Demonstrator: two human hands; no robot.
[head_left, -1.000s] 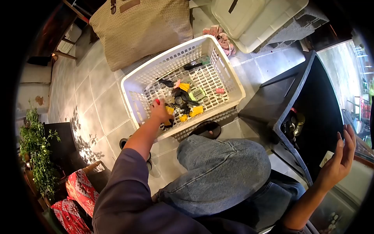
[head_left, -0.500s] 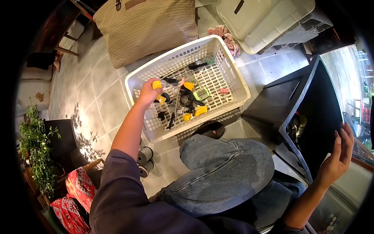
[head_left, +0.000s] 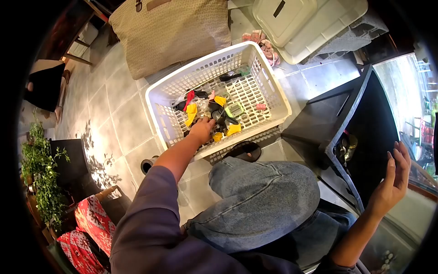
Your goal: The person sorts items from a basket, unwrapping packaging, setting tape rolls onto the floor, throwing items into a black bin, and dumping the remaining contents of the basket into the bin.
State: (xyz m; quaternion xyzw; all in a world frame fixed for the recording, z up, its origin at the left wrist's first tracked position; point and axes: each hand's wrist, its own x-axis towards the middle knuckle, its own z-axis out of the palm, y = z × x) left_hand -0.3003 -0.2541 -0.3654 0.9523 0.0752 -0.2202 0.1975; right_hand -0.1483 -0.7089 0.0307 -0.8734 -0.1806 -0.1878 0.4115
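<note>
The left hand (head_left: pixel 202 131) reaches into the near side of the basket (head_left: pixel 274 89) on the floor (head_left: pixel 127 107), among dark bits (head_left: pixel 220 116) and yellow pieces (head_left: pixel 233 129); whether its grip holds anything, I cannot tell. A green piece (head_left: pixel 235 109) lies to its right. The right hand (head_left: pixel 392 182), grip released, is beside the bin (head_left: pixel 321 109).

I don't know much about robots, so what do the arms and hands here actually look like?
They're a person's, not a machine's. The left sleeve is loose, plain, dark greyish-purple cloth ending near the elbow; only a bit of the dark right sleeve shows. The left hand and right hand are bare, with no gloves or wristwatch visible.
</note>
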